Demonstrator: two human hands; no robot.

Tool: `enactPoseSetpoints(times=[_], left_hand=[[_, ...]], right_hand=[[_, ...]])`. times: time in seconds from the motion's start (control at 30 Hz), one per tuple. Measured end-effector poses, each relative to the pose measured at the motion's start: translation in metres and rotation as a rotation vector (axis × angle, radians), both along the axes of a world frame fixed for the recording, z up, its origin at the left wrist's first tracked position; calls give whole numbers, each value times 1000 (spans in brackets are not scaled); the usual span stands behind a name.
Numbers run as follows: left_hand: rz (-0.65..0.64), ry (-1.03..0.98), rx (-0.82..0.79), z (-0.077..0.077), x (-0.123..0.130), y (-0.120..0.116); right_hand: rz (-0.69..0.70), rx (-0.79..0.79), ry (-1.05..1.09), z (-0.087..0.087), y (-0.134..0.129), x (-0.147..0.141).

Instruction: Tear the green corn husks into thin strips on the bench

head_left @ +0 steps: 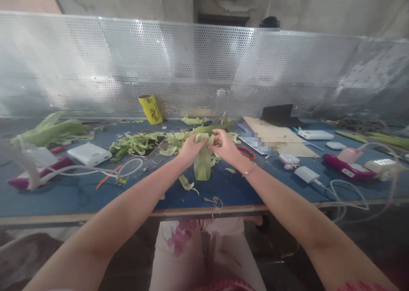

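Observation:
Both hands meet above the middle of the blue table, around a pale green leafy piece point(202, 165) whose wide end points toward me. My left hand point(192, 148) has its fingers closed on the upper left of this piece. On its upper right, my right hand point(223, 145) pinches the pale leaf edge, fingers bent. Green leaf scraps point(137, 144) are piled to the left of the hands, and more lie behind and beside them. A loose leaf strip point(187, 183) rests nearer to me.
Yellow roll point(151, 110) at the back. White power bank point(90, 154) and cables to the left. Brown card point(275, 133), red-handled tool point(246, 153), white adapter point(306, 174) and magenta power strip point(348, 167) to the right. A person point(260, 69) is behind the perforated screen point(128, 61).

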State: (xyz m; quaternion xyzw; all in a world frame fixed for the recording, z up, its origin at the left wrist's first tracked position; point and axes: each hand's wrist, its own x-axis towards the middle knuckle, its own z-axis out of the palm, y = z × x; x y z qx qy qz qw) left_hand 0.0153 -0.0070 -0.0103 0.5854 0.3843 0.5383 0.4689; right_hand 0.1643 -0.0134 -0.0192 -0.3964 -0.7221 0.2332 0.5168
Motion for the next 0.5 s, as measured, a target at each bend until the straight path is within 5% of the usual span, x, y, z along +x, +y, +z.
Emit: enactPoseSetpoints(times=[0.27, 0.5], left_hand=[[2, -8, -56, 5, 1, -3], [13, 1, -55, 1, 0, 2]], right_hand=[[-122, 113, -176, 14, -13, 0], [-73, 365, -264, 9, -10, 4]])
